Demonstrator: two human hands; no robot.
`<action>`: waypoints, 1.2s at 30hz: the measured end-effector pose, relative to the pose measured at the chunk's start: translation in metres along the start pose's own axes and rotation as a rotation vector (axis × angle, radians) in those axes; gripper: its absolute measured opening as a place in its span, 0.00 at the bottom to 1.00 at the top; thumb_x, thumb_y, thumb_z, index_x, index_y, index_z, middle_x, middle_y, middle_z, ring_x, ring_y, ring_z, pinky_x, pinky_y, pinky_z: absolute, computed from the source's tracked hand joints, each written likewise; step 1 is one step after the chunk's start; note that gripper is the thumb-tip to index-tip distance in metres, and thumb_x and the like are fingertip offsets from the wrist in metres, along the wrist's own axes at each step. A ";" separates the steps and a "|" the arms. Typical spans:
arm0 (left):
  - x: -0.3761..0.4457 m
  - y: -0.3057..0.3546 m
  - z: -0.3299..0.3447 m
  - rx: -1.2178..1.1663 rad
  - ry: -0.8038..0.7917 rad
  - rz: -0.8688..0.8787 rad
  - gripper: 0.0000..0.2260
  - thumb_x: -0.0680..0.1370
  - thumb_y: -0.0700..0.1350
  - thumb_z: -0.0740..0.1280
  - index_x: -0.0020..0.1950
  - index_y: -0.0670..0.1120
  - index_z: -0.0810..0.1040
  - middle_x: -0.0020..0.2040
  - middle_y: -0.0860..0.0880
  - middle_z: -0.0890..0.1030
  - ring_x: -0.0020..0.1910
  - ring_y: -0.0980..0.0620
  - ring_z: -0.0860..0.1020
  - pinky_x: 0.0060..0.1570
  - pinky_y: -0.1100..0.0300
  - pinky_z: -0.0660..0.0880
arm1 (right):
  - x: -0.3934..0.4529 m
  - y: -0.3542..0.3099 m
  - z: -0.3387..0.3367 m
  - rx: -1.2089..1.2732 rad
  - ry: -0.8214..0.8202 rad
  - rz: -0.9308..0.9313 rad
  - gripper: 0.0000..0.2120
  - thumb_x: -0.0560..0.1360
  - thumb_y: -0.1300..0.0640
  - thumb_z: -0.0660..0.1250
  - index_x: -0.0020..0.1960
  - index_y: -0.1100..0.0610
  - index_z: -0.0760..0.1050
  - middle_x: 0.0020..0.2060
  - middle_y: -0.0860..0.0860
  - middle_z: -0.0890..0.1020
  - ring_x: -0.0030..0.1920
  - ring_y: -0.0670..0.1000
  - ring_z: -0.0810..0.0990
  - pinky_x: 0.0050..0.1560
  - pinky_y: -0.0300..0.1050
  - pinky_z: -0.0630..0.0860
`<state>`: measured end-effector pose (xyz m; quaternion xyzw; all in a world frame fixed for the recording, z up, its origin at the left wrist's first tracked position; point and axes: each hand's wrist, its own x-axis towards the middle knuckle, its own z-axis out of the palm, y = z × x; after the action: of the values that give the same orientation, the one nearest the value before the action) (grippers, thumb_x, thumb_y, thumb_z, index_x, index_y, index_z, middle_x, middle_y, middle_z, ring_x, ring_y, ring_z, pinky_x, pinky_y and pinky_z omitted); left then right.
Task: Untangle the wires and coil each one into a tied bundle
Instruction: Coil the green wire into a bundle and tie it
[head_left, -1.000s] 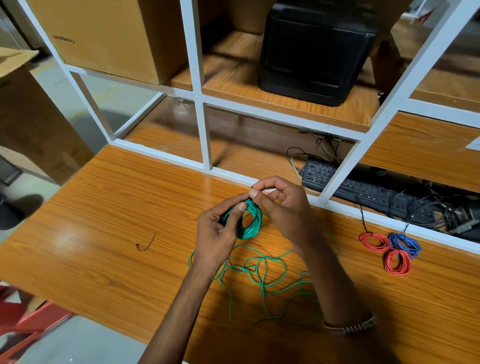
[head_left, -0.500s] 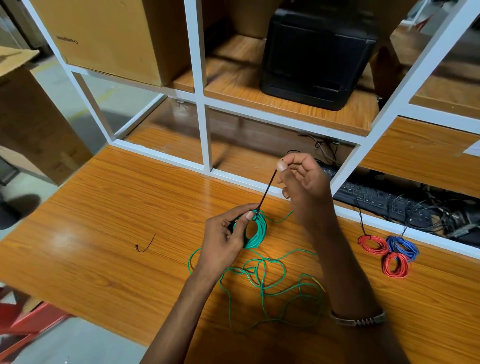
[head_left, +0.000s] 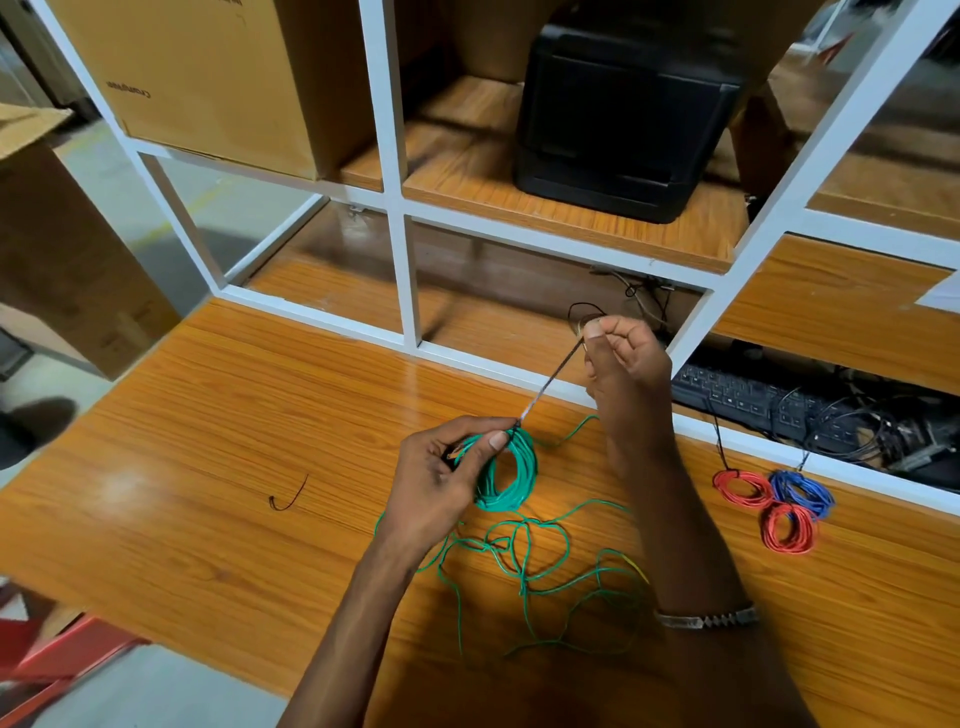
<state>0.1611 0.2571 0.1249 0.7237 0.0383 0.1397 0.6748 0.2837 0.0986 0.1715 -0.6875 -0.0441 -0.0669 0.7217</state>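
Orange-grained table (head_left: 208, 415) under me, my left hand (head_left: 441, 483) pinches the green coil (head_left: 511, 470) while my right hand (head_left: 623, 364), pinching the black tie (head_left: 553, 376), has drawn it taut, cinching this bundle.

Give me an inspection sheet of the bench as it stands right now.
Surface: wooden table, bare wood at left.
Job's things: green coil; loose green wire tangled on the table; two red bundles and a blue bundle lie tied.
Clutter: short black tie scrap.
Hands: left hand grips the coil; right hand pinches a taut black tie.
Cables: dark tangle beside the keyboard.
Surroundings: white shelf frame, cardboard box, black case.
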 end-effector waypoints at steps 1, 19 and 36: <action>0.002 -0.004 -0.001 0.007 0.015 -0.013 0.07 0.81 0.37 0.72 0.56 0.46 0.88 0.52 0.53 0.89 0.55 0.56 0.85 0.56 0.63 0.76 | -0.003 -0.004 0.003 0.007 -0.047 -0.026 0.09 0.79 0.55 0.67 0.55 0.60 0.76 0.40 0.50 0.78 0.37 0.42 0.74 0.38 0.35 0.70; -0.002 0.009 0.003 -0.025 -0.106 -0.010 0.07 0.77 0.35 0.74 0.54 0.44 0.88 0.51 0.51 0.89 0.53 0.56 0.86 0.54 0.65 0.78 | -0.004 -0.026 -0.004 -0.146 -0.015 -0.190 0.02 0.81 0.63 0.67 0.52 0.57 0.76 0.41 0.47 0.80 0.41 0.40 0.79 0.46 0.36 0.75; -0.026 0.011 0.148 -0.131 -0.017 -0.087 0.07 0.79 0.36 0.73 0.54 0.44 0.86 0.51 0.46 0.88 0.50 0.53 0.84 0.52 0.60 0.80 | -0.005 0.004 -0.150 -0.071 -0.063 0.177 0.06 0.82 0.51 0.67 0.58 0.52 0.75 0.50 0.56 0.83 0.32 0.45 0.77 0.30 0.35 0.70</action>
<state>0.1727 0.1069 0.1241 0.6768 0.0548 0.1066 0.7264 0.2753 -0.0508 0.1591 -0.7155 -0.0036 0.0173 0.6984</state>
